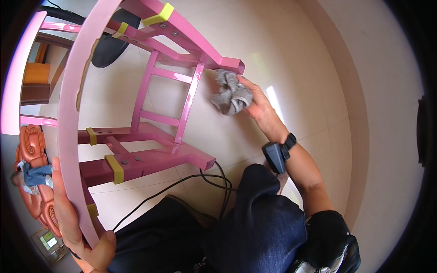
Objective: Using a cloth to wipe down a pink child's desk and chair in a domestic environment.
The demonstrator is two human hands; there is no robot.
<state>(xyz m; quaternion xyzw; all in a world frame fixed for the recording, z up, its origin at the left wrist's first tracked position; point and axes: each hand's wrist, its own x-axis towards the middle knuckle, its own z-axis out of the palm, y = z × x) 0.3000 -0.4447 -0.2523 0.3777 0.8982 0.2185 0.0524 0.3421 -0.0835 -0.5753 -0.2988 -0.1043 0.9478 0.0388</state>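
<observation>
A pink chair [140,167] with yellow bands round its legs lies tipped over on the floor in front of me. Its seat board [70,75] shows edge-on, with a chipped strip along the rim. My left hand [73,221] grips the lower end of that board, thumb on one side and fingers on the other. A crumpled grey cloth [232,94] is held in my right hand [257,100], close beside the open end of an upper leg [234,65]. Whether the cloth touches the leg I cannot tell.
A black cable [164,189] runs over the tiled floor [293,68] near my knees. Behind the chair stands a black rounded base [107,51]. A wall [392,112] borders the right side. At far left, a person [36,175] is on an orange sofa [32,140].
</observation>
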